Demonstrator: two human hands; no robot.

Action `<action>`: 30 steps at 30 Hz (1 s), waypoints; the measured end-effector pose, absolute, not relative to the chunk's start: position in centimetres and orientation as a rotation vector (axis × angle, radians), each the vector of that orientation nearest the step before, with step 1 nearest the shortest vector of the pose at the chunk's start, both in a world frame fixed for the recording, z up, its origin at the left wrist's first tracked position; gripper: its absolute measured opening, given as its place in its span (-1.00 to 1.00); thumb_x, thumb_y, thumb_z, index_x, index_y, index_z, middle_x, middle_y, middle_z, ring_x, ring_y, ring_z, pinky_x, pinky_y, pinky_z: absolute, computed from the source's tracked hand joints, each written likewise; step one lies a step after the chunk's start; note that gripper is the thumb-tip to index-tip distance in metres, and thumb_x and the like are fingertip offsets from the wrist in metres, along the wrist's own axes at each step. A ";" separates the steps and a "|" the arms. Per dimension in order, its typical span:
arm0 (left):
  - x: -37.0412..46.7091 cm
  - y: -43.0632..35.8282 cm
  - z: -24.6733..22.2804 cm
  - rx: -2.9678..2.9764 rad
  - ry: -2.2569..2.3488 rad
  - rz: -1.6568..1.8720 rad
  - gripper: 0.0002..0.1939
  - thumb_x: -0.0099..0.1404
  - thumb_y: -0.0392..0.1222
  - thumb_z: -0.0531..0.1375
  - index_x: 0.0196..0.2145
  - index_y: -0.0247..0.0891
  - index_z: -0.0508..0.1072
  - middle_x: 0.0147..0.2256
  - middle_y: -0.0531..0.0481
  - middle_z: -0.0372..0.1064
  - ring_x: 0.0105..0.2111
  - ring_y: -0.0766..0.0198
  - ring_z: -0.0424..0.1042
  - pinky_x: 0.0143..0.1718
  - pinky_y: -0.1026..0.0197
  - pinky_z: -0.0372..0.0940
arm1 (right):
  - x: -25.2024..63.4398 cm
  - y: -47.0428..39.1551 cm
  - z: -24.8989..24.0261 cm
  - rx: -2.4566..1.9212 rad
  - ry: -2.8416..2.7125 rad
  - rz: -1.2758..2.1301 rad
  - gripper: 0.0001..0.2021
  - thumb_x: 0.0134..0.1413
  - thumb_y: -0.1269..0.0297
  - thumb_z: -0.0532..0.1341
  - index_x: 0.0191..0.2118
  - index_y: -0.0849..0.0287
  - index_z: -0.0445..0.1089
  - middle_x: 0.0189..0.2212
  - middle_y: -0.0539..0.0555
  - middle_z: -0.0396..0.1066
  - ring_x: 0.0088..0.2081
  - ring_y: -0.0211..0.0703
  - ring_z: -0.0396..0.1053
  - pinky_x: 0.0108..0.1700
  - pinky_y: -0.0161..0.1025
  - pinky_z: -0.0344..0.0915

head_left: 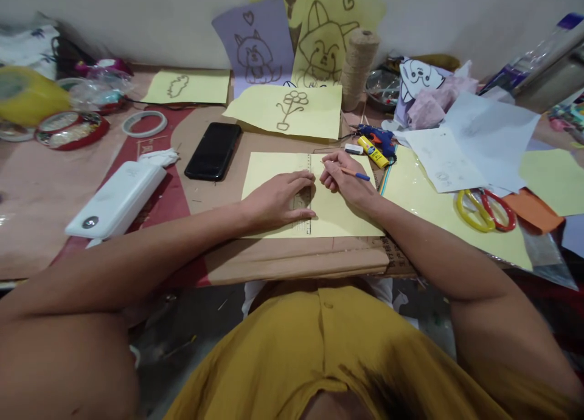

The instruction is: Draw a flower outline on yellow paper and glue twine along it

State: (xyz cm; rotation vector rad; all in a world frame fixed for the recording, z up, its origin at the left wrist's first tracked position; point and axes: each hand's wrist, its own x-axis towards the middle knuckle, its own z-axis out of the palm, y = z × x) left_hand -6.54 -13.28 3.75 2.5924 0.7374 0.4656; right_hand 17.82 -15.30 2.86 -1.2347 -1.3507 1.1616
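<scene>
A sheet of yellow paper (351,216) lies in front of me on the cardboard-covered table. Across its middle a clear ruler (302,227) runs from the far edge to the near edge. My left hand (285,198) presses on the ruler, thumb and fingers spread apart. Just right of the ruler, my right hand (344,178) grips a pen (354,174) with an orange barrel and a blue end. The pen's tip is near the ruler's edge; whether it touches the paper I cannot tell. A white eraser (353,148) rests beyond the sheet.
Left are a black phone (213,151), a white power bank (117,199) and tape rolls (145,123). Behind stand twine (360,67) and a flower drawing (292,111). Right lie a yellow glue stick (373,151), a blue glue gun (378,139), scissors (486,210) and loose papers (493,134).
</scene>
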 end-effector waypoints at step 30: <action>-5.4 -12.1 2.0 2.807 0.685 0.846 -0.77 0.65 -0.27 0.27 -0.15 -0.26 0.75 0.00 -0.14 0.74 0.02 0.12 0.73 0.07 0.17 0.59 | 17.7 -15.2 2.0 -1.193 -1.350 1.196 -0.57 0.40 -0.19 0.34 0.01 0.11 0.44 -0.33 -0.01 0.55 -0.38 -0.23 0.42 -0.34 -0.24 0.33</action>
